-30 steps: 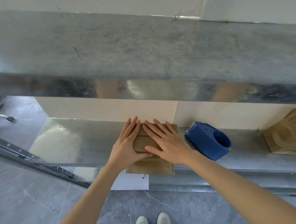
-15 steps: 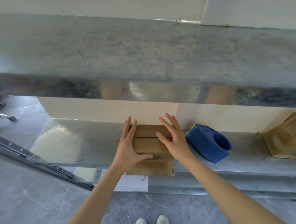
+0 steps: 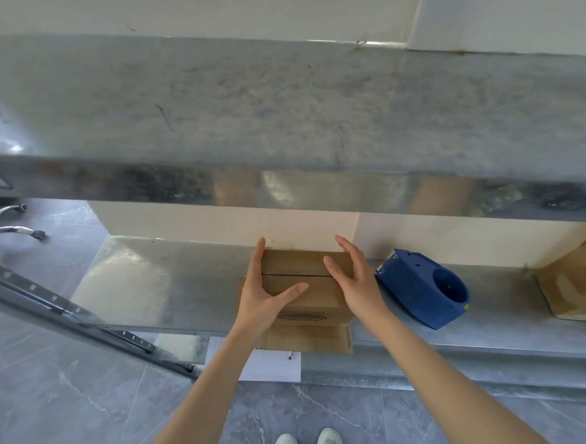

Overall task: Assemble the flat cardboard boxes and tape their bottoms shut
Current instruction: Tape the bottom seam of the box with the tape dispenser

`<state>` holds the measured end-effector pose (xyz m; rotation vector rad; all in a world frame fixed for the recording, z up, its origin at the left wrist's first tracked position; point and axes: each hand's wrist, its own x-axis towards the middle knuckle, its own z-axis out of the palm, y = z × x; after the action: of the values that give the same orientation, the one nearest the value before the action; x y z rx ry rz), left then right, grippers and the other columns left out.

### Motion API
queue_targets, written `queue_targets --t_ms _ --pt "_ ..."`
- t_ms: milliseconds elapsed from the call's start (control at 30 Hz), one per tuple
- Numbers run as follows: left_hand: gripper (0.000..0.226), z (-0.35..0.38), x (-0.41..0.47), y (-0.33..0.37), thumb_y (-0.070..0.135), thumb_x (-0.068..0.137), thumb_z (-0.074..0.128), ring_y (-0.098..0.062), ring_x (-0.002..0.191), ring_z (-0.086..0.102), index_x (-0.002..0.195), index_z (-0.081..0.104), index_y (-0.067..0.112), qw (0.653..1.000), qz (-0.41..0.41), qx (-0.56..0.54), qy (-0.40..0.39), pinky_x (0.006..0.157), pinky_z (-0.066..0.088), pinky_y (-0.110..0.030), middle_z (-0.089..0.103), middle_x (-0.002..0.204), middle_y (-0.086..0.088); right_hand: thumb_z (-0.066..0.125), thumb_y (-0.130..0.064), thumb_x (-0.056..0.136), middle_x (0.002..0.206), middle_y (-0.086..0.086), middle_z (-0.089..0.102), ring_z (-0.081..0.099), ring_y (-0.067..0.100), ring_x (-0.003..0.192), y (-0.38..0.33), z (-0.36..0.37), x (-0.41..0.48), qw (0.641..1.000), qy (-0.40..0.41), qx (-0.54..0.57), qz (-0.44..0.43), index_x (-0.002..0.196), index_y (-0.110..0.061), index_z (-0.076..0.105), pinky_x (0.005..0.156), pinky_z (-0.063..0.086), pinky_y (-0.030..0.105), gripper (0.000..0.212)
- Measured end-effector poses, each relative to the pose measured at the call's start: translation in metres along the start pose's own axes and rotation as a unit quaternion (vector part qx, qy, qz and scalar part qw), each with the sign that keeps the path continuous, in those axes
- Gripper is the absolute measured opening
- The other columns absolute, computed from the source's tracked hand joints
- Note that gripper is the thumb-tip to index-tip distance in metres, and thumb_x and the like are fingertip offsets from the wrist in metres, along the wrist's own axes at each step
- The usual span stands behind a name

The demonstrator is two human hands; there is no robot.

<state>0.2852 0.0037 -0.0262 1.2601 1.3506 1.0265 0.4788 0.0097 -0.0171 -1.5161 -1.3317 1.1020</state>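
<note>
Two cardboard boxes: centre box (image 3: 297, 264) left of the one tape dispenser (image 3: 423, 292), edge box (image 3: 578, 283) right of it. Two hands: left hand (image 3: 259, 303), right hand (image 3: 357, 286).

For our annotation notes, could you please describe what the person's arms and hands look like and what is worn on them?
The left forearm and right forearm are bare to the frame edge; no sleeves show. The left hand and right hand wear no gloves, and no ring, watch or bracelet is visible on fingers or wrists.
</note>
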Motion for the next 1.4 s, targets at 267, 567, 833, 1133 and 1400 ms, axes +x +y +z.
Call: queue_targets --t_ms 267,567,833,1133,1400 --pt "0.097 -0.008 0.007 0.012 0.079 0.075 0.055 -0.008 0.152 -0.003 0.153 0.033 0.025 0.912 0.209 0.351 0.025 0.123 0.002 -0.042 0.015 0.163 0.015 0.032 -0.053 0.100 0.163 -0.004 0.018 0.000 0.019 0.153 -0.013 -0.007 -0.003 0.900 0.049 -0.401 -0.163 0.148 -0.028 0.040 0.120 -0.008 0.053 0.054" --pt "0.074 -0.003 0.007 0.009 0.064 0.093 0.034 -0.020 0.153 0.008 0.153 0.035 0.020 0.844 0.247 0.474 -0.026 0.123 0.016 -0.046 0.025 0.161 0.005 -0.002 -0.068 0.096 0.165 -0.013 -0.001 -0.009 0.015 0.152 -0.008 -0.004 0.005 0.838 -0.122 -0.492 -0.202 0.153 -0.047 -0.008 0.122 -0.011 0.043 0.061" --pt "0.077 -0.003 0.010 0.004 0.061 0.096 0.034 -0.027 0.152 0.011 0.154 0.029 0.010 0.839 0.250 0.481 -0.051 0.116 0.032 -0.052 0.024 0.162 -0.001 -0.009 -0.071 0.093 0.166 -0.010 0.002 -0.003 0.018 0.153 -0.005 0.000 0.005 0.823 -0.117 -0.515 -0.210 0.151 -0.045 -0.014 0.122 -0.006 0.049 0.064" --pt "0.083 0.008 0.009 -0.002 0.057 0.076 0.069 -0.003 0.149 0.018 0.147 0.044 0.024 0.957 0.192 0.209 0.063 0.113 0.030 -0.030 0.030 0.158 0.017 0.041 -0.046 0.099 0.156 -0.018 0.034 0.011 -0.003 0.148 -0.001 0.000 0.001 0.981 0.001 -0.146 -0.125 0.143 -0.029 0.050 0.119 0.010 0.020 0.048" --pt "0.073 0.005 0.010 -0.002 0.052 0.079 0.070 -0.002 0.149 0.017 0.144 0.049 0.026 0.966 0.178 0.179 0.051 0.114 0.026 -0.028 0.031 0.157 0.018 0.044 -0.046 0.097 0.155 -0.018 0.033 0.014 -0.004 0.147 -0.009 -0.001 -0.001 0.988 -0.008 -0.116 -0.103 0.142 -0.027 0.052 0.114 0.013 0.013 0.049"
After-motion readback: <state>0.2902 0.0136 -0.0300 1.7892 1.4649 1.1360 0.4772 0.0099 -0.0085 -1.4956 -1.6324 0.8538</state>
